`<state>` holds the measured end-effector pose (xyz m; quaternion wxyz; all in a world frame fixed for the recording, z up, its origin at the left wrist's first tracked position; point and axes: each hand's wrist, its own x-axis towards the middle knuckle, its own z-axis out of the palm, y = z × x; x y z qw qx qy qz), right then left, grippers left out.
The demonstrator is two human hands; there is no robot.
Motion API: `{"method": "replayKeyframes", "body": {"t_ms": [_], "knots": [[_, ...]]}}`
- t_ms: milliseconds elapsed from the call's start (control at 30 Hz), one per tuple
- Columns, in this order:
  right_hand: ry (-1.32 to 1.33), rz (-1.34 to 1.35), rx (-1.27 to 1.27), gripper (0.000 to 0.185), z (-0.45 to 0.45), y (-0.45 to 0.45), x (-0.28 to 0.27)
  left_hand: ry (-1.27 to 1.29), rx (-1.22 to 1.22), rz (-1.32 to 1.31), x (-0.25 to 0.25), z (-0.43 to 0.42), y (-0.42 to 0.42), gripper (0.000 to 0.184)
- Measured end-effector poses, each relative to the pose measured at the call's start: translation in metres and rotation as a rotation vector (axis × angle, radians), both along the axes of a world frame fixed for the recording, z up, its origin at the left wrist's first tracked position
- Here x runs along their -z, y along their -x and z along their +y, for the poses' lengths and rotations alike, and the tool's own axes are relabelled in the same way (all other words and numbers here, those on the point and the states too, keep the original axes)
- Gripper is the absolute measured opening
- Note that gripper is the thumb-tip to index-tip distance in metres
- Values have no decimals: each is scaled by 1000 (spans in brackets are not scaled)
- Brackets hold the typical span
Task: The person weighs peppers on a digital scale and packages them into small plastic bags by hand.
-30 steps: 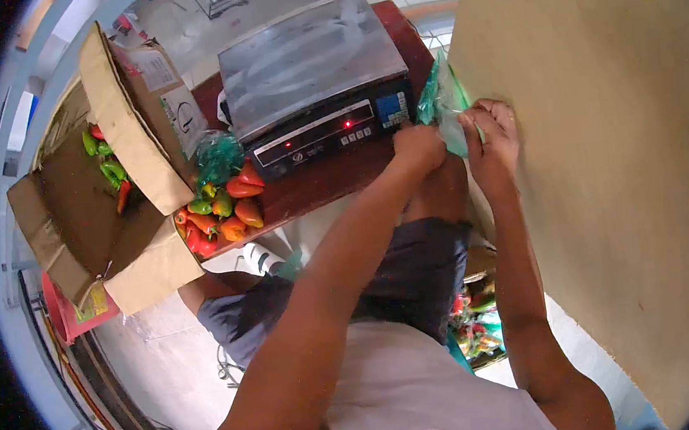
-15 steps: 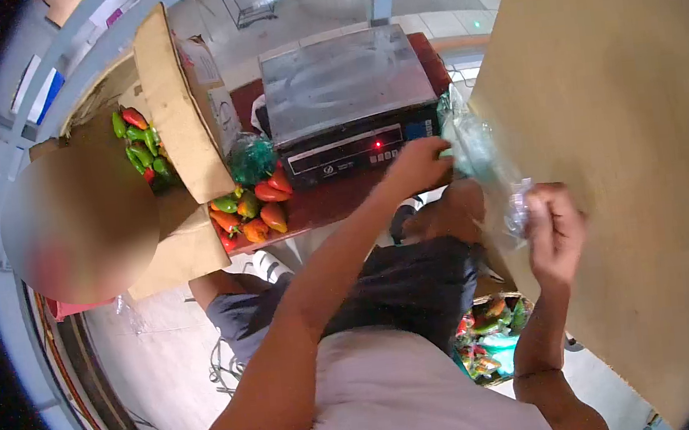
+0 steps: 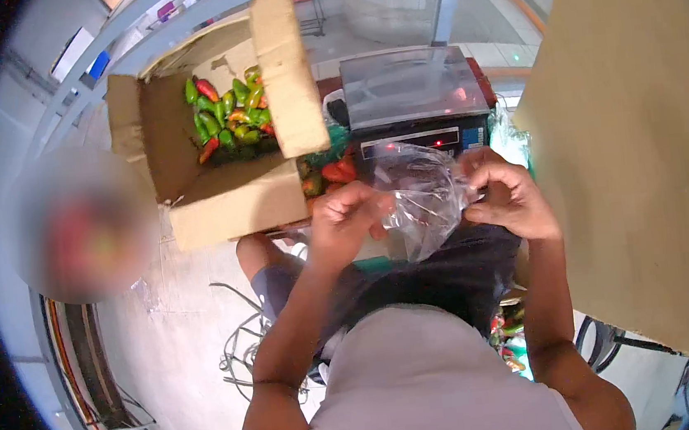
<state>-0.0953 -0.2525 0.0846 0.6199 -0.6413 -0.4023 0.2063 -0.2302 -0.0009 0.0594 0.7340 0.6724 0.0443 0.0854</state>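
Stretching roughly crosswise between the two hands, a clear plastic bag [image 3: 423, 207] lay in front of the scale [image 3: 415, 88] and above the dark shorts [image 3: 442, 280]. It narrowed to a gathered end at the right hand [image 3: 513, 199] and fanned out toward the left hand [image 3: 345, 223], its long axis hard to judge in the crumpled film. The right thumb and fingers pinched the gathered end; the left fingers met the opposite edge, too blurred to tell whether they gripped it. Which end held the mouth could not be made out.

The bag partly veiled the scale's front panel. The left hand and the flap of the cardboard box [image 3: 232, 209] partly hid the loose red peppers [image 3: 340, 170]. A round blur covered whatever was left of the box, and the board [image 3: 636, 145] on the right ran out of view.
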Motion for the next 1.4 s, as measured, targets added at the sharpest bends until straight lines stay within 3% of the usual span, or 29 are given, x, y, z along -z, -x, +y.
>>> {"method": "replayKeyframes", "body": {"t_ms": [167, 233, 300, 400, 467, 533, 600, 633, 733, 767, 867, 900, 1033, 1133, 1167, 1267, 1400], "knots": [[-257, 325, 64, 12, 42, 55, 1, 60, -72, -75, 0, -19, 39, 6], [-396, 456, 125, 16, 55, 63, 0, 62, -140, -109, 3, -21, 50, 8], [-382, 465, 168, 17, 61, 58, 8, 51, -81, -53, 10, -15, 59, 19], [-192, 273, 209, 10, 61, 54, 7, -285, -124, -202, 8, -4, 56, 32], [46, 93, 162, 7, 59, 56, -20, -44, -134, -223, -4, 13, 50, 48], [51, 34, 40, 5, 59, 46, -19, -9, -179, -231, -41, 10, 38, 43], [51, 28, -82, 5, 59, 41, -33, -85, 161, -74, -52, 16, 20, 32], [95, -256, -114, 6, 58, 32, -41, -124, 334, -3, -55, 17, 13, 26], [59, 50, 79, 5, 36, 17, -34, -187, 171, -55, -52, 20, 23, 12], [-60, 174, 163, 8, 32, 14, -25, -208, 191, 40, -52, 21, 28, 25], [27, -39, 12, 11, 33, 18, -34, -59, 96, -248, -44, 4, 25, 43], [19, -28, -72, 13, 38, 26, -43, -56, 133, -211, -53, 5, 22, 57], [138, -172, -224, 14, 45, 24, -61, 54, 363, -79, -62, 2, 10, 37], [173, -11, -98, 15, 30, 15, -65, -242, 260, -205, -54, 14, 16, 23], [126, -108, -53, 13, 27, 9, -56, -175, 239, -110, -54, 13, 20, 19], [136, -17, -77, 12, 29, 14, -61, 107, 99, -163, -59, -3, 22, 16], [207, -64, -108, 13, 38, 14, -70, -83, 278, -76, -63, 6, 22, 16]]}}
